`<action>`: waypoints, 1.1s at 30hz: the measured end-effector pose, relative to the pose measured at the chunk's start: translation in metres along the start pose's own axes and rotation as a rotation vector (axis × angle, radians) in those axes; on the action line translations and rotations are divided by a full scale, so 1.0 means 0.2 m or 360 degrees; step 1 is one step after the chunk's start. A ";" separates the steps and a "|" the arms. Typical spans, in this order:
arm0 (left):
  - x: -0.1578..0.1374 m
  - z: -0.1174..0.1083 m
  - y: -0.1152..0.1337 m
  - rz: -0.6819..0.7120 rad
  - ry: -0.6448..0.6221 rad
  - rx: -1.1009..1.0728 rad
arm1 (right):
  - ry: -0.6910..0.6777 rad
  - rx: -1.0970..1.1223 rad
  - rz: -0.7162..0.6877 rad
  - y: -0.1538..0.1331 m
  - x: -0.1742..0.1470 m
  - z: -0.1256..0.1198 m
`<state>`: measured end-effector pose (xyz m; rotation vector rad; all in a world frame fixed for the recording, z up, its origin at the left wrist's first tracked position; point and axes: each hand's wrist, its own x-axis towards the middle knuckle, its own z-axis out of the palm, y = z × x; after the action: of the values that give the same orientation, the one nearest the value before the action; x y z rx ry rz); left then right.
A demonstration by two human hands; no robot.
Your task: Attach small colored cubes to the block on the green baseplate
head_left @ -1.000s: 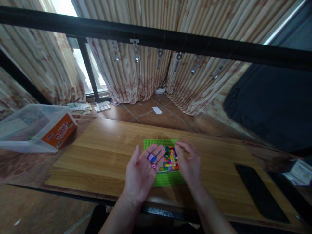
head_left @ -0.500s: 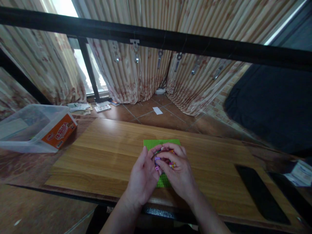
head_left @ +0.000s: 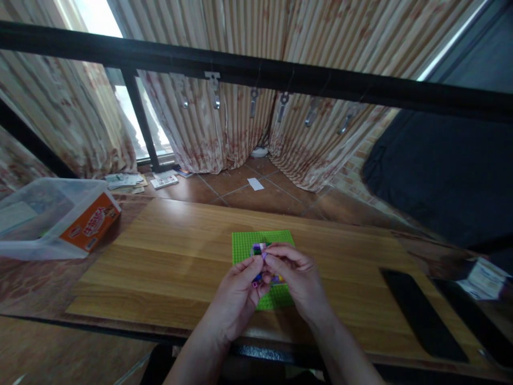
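Observation:
The green studded baseplate (head_left: pixel 244 243) lies on the wooden board, partly hidden under my hands. Over it, my left hand (head_left: pixel 238 286) is closed, and small toy bricks (head_left: pixel 255 284) in blue and magenta show at its fingers. My right hand (head_left: pixel 298 280) is closed too, its thumb and index finger pinching a small light-purple brick (head_left: pixel 264 256) where both thumbs meet. Beyond the fingertips several purple, white and dark green bricks (head_left: pixel 259 247) show. Some yellow and orange pieces peek out under my right fingers; whether they are held or lie on the baseplate I cannot tell.
A clear plastic bin (head_left: pixel 52 214) with an orange label stands at the left. On the right of the wooden board (head_left: pixel 160 256) lies a black phone-like slab (head_left: pixel 422 313). A black metal bar (head_left: pixel 240 61) with hanging hooks crosses beyond the table, before curtains.
My left hand has turned from an open, cupped palm to a pinch. My right fingertips have come together with the left ones at the light-purple brick. The view has shifted slightly.

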<state>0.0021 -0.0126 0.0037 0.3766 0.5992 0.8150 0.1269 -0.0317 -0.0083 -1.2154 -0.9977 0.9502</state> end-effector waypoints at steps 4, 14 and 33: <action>0.00 0.00 0.00 -0.0015 0.0034 0.0046 | 0.0033 0.0006 -0.0018 -0.01 0.01 -0.02; 0.02 -0.04 0.07 0.0083 0.0412 0.0014 | 0.0613 -0.0435 0.0014 0.04 0.14 -0.26; 0.04 -0.05 0.07 0.0081 0.0556 0.0043 | 0.0307 -0.0905 -0.0133 0.15 0.14 -0.23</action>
<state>-0.0079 0.0023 0.0009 0.2761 0.9297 0.9303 0.1767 -0.0144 -0.0390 -1.6832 -1.1926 0.4780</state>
